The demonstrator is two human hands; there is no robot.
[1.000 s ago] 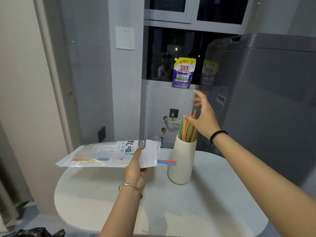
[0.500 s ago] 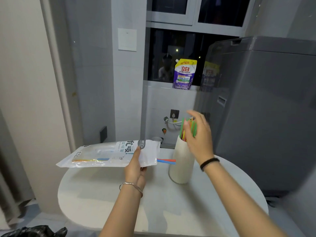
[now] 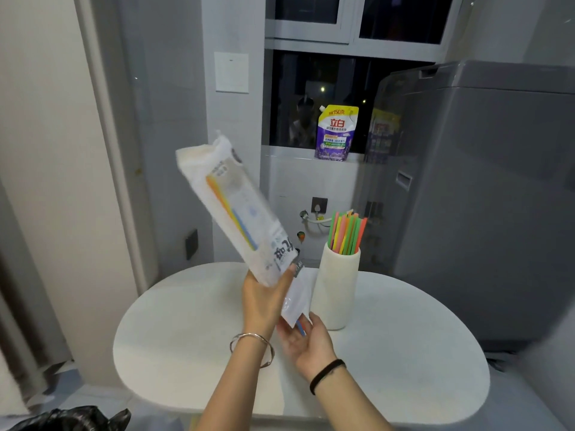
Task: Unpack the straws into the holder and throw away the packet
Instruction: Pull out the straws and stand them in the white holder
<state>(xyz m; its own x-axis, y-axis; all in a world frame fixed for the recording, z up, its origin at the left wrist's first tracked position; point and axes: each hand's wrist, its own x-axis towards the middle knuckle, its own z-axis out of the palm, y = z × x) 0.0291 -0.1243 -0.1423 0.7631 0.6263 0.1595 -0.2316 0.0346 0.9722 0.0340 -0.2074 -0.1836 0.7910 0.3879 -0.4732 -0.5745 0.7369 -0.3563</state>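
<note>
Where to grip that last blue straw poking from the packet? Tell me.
Pinch the blue straw on its exposed tip below the packet mouth, coming from underneath. The packet is tilted mouth-down, so the tip points at the open right hand; a downward pull should free it.

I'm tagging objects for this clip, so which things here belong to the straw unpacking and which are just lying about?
Part of the job:
- white plastic straw packet, tilted, in the left hand
- cream cylindrical holder with coloured straws
- right hand, open under the packet's mouth
- black bin bag

Lying about:
- purple detergent pouch
- grey washing machine
</note>
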